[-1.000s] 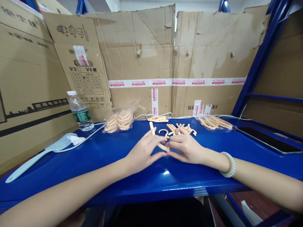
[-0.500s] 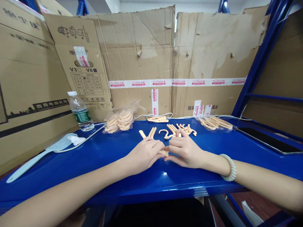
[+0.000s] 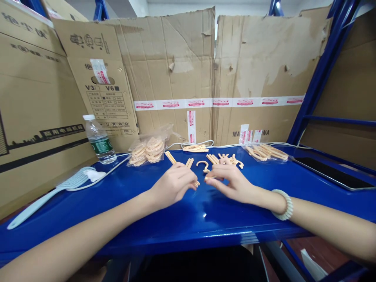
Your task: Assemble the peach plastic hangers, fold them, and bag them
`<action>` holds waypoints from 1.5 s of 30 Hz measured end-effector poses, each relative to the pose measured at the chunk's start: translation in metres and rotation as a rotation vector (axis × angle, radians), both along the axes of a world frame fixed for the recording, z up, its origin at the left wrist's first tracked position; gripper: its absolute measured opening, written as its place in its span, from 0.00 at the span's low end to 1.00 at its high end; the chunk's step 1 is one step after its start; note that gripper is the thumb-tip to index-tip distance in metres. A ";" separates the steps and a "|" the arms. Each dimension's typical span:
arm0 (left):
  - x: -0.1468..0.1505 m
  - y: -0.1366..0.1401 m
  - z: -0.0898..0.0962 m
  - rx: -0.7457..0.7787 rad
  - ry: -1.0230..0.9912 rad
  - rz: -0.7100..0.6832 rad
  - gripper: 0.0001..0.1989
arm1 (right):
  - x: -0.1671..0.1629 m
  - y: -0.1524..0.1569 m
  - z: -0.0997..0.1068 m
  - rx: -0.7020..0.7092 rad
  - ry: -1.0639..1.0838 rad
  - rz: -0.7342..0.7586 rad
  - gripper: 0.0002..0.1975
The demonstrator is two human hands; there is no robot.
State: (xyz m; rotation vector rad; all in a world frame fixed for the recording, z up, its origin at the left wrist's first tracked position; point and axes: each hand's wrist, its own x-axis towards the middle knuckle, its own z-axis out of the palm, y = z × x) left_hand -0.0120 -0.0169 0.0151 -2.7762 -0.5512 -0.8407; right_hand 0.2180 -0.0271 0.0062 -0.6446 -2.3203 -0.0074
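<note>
My left hand [image 3: 176, 183] is closed around a flat beige strip [image 3: 170, 157], whose far end sticks out beyond the fingers; the rest is hidden in the hand. A short gap to the right, my right hand [image 3: 230, 181] has its thumb and fingers pinched together; whatever lies between them is too small to make out. Just beyond the hands are two narrow beige strips [image 3: 189, 163] side by side and a single beige hook [image 3: 202, 166]. Behind the right hand lie several more strips [image 3: 212, 158] and a small heap of beige hooks [image 3: 234, 159].
A clear bag of beige pieces [image 3: 147, 150], a water bottle [image 3: 100, 141] and a pale blue hairbrush [image 3: 63, 186] are on the left. Flat beige pieces [image 3: 195, 148] lie at the back. Right of them are a bag of long pieces [image 3: 266, 152] and a phone [image 3: 335, 172]. Cardboard [image 3: 173, 78] walls the blue table [image 3: 176, 231].
My hands have moved apart from each other. The strip in my left hand has shifted left and away from me, with its far end showing more. My right hand has come off it.
</note>
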 end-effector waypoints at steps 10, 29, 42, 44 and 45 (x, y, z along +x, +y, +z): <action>-0.037 0.054 0.005 -0.242 0.255 0.050 0.09 | 0.010 0.022 0.002 0.003 0.014 -0.147 0.11; -0.021 0.042 -0.008 -0.331 0.104 0.143 0.06 | 0.005 0.061 -0.021 -0.001 -0.131 -0.229 0.10; -0.012 0.045 -0.027 -0.234 0.038 0.189 0.14 | 0.021 0.068 -0.008 0.014 0.028 -0.290 0.07; -0.012 0.046 -0.028 -0.228 0.041 0.171 0.13 | 0.024 0.068 -0.003 0.025 0.033 -0.306 0.07; -0.011 0.048 -0.029 -0.226 0.040 0.160 0.13 | 0.025 0.068 0.000 0.030 0.035 -0.312 0.08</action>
